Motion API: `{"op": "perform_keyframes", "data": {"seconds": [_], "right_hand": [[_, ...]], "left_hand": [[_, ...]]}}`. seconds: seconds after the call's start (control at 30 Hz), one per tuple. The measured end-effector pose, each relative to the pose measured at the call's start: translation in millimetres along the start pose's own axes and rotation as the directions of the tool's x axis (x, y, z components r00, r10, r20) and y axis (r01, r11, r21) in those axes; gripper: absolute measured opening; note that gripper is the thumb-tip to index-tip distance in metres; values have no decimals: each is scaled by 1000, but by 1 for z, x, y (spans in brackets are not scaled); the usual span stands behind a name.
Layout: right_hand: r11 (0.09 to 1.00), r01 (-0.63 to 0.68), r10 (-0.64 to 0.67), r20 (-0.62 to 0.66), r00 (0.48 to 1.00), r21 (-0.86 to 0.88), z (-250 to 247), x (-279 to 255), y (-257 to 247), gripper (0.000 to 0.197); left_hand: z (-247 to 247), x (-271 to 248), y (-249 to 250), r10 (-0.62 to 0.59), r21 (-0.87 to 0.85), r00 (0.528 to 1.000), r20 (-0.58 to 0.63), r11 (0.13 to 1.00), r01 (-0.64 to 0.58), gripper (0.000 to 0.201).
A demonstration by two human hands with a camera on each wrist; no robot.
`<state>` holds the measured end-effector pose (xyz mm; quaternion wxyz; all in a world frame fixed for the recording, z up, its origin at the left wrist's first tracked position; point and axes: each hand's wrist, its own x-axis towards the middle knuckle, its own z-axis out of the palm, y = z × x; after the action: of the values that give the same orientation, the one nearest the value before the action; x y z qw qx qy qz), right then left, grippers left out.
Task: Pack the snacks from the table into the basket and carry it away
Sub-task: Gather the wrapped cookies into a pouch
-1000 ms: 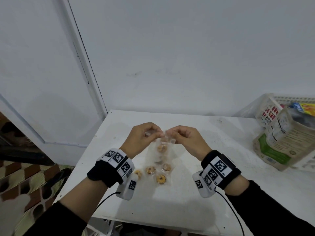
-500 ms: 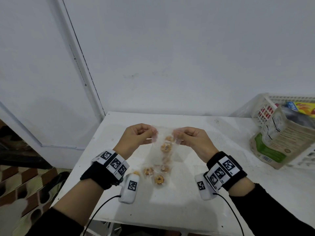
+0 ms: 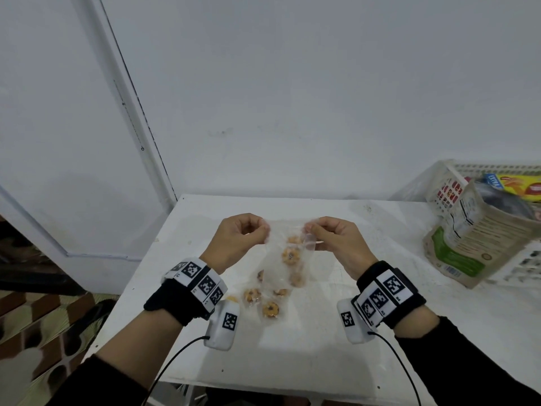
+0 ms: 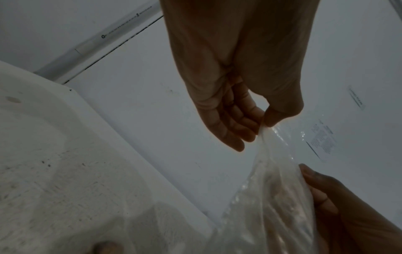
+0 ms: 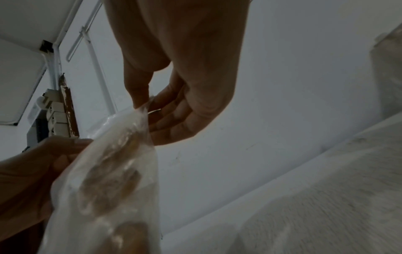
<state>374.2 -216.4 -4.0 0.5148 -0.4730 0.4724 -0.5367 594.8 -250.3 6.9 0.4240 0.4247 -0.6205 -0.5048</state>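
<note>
A clear plastic bag with several small round cookies inside hangs above the white table. My left hand pinches its top left corner between thumb and fingers, and my right hand pinches the top right corner. The bag's mouth is stretched between them. The left wrist view shows the left hand pinching the film. The right wrist view shows the right hand pinching the bag. A few wrapped cookies lie on the table under the bag. The white basket stands at the far right.
The basket holds a yellow snack packet, and a large beige and green pouch leans out of its left side. A white wall rises right behind the table. The table's left edge drops to a patterned floor.
My hands have drawn apart, stretching the bag's top wider, and the bag has lifted slightly. The view has shifted a little.
</note>
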Motion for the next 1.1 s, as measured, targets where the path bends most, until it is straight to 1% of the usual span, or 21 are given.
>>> {"op": "perform_keyframes", "data": {"seconds": [0.1, 0.3, 0.43, 0.57, 0.63, 0.77, 0.83, 0.97, 1.1], "right_hand": [[999, 13, -14, -8, 1000, -32, 5, 0, 1, 12], [998, 31, -31, 6, 999, -54, 7, -1, 3, 12], [996, 32, -28, 53, 998, -84, 4, -1, 5, 21], [990, 87, -82, 50, 995, -114, 5, -2, 6, 17], [988, 104, -99, 50, 994, -115, 5, -1, 6, 16], [991, 100, -95, 59, 994, -90, 7, -2, 5, 15], [990, 103, -96, 76, 992, -94, 8, -3, 4, 16], [992, 107, -98, 110, 989, -73, 7, -6, 2, 21], [982, 139, -126, 106, 986, -126, 6, -8, 0, 15]], "left_hand": [[7, 2, -1, -19, -21, 999, -25, 1000, 18, 12], [12, 5, -3, -17, 37, 1000, 11, 999, 17, 12], [14, 3, -2, 2, 24, 998, 56, 1000, -3, 11], [18, 2, -3, 26, 80, 998, 51, 996, -30, 15], [19, 2, -4, 26, 98, 998, 49, 995, -31, 13], [21, 1, -3, 28, 56, 997, 74, 998, -33, 9], [21, 2, -3, 40, 36, 997, 60, 998, -42, 7], [20, 2, -4, 69, 47, 997, 42, 996, -71, 7], [25, 1, -3, 116, 74, 991, 66, 990, -121, 4]]}}
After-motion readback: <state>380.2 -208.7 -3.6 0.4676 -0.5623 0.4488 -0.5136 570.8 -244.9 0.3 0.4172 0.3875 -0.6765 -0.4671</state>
